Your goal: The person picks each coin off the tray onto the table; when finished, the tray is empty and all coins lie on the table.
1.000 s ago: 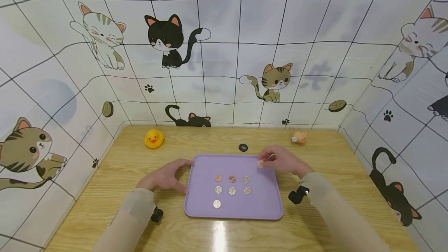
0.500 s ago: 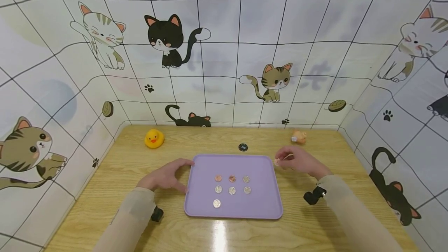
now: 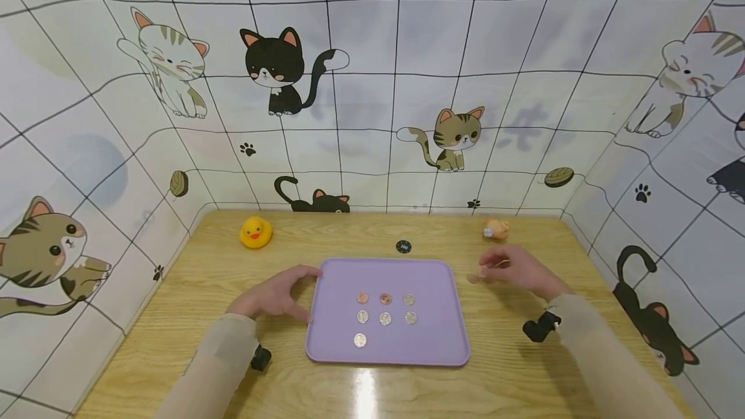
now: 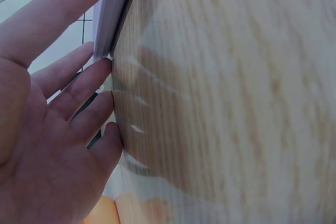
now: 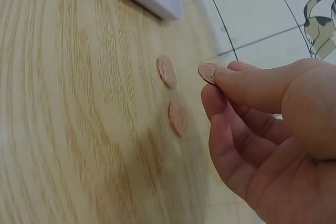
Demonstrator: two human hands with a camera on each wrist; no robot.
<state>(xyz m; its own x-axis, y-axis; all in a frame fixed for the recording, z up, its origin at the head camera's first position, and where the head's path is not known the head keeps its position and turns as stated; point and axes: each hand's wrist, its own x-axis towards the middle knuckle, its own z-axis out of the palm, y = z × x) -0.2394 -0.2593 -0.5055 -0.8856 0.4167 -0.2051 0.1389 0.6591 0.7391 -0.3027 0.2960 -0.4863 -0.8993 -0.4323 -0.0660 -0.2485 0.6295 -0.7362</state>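
Observation:
My right hand (image 3: 520, 270) is over the table just right of the purple tray (image 3: 439, 348). In the right wrist view its thumb and forefinger pinch a copper coin (image 5: 209, 72). Two more copper coins lie on the wood beside that hand, one coin (image 5: 167, 72) nearer the tray and another coin (image 5: 177, 119) behind it. My left hand (image 3: 278, 293) rests at the tray's left edge, thumb and fingers spread apart, fingertips right at the rim. Several coins sit in rows on the tray, including a copper coin (image 3: 385, 299) and a silver coin (image 3: 360, 340).
Behind the tray lies a black chip (image 3: 403, 247) marked 100. A yellow rubber duck (image 3: 255, 233) stands at the back left, and a small orange figure (image 3: 496, 229) at the back right. A cat-patterned wall covering (image 3: 361, 96) closes off the table's back and sides.
My right hand has moved right, from over the tray's far right corner to the bare table beside it, pinching the coin. A coin on the table now shows by its fingertips. The left hand stays put.

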